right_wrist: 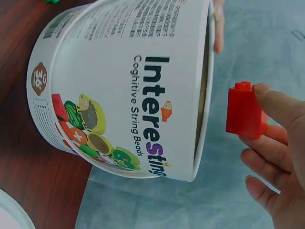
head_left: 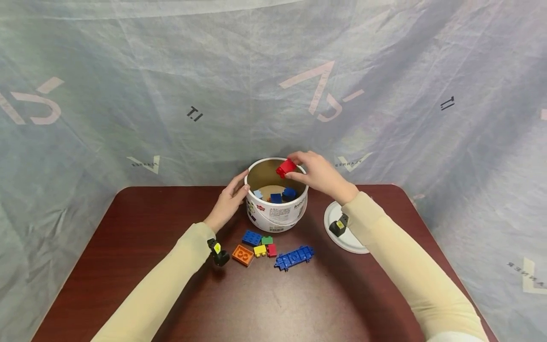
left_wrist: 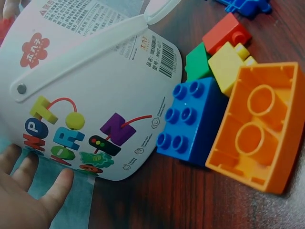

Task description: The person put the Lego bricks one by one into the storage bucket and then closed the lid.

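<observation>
A white printed bucket (head_left: pixel 277 214) stands at the back of the table, with several blocks inside, among them a blue block (head_left: pixel 276 198). My right hand (head_left: pixel 318 175) pinches a red toy brick (right_wrist: pixel 245 110) between thumb and fingers above the bucket's opening, near the right rim. The brick's studs show at one end. My left hand (head_left: pixel 228 203) rests against the bucket's left side, its fingers extended along the wall up to the rim. In the left wrist view, those fingers (left_wrist: pixel 59 193) lie against the printed side, partly cut off by the frame.
In front of the bucket lie a blue brick (head_left: pixel 252 238), an upturned orange brick (head_left: pixel 243 255), a yellow brick (head_left: pixel 259 251), a green brick (head_left: pixel 267 240), a small red brick (head_left: pixel 271 250) and a blue base piece (head_left: pixel 294 257). A white lid (head_left: pixel 333 213) lies right, partly under my forearm.
</observation>
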A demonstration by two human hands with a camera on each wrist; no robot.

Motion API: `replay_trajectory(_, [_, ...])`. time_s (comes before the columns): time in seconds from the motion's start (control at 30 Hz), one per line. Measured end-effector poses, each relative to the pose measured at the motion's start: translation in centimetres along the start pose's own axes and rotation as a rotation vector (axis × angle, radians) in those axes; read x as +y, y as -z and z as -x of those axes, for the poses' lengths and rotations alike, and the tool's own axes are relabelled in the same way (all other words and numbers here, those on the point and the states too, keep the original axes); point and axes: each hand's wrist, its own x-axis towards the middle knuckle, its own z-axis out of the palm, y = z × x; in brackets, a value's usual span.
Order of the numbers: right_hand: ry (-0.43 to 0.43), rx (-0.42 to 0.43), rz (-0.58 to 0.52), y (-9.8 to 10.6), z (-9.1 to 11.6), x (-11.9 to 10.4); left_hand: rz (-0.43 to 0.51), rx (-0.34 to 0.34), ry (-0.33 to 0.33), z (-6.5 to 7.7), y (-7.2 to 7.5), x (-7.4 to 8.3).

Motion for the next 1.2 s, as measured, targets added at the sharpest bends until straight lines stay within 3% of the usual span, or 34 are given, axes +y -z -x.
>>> replay_trajectory(0.2, [-0.042,-0.075,0.075,-0.5,-1.5,0.1,-0.008,0.002,0.014,0.0,-0.2,0.3])
replay_trajectory(0.53, [0.057,-0.104,0.302,-2.0,-2.8,0.5,0.001,0.012,0.015,-0.2,-0.5,0.4])
replay_trajectory(0.77, [0.058,-0.136,0.32,-3.2,-2.7,1.0,-0.003,0.002,0.016,-0.2,-0.6,-0.2])
replay_trajectory(1.2, [0.049,-0.186,0.4,-4.8,-3.1,1.8,0.007,-0.005,0.017,-0.1,-1.0,0.2])
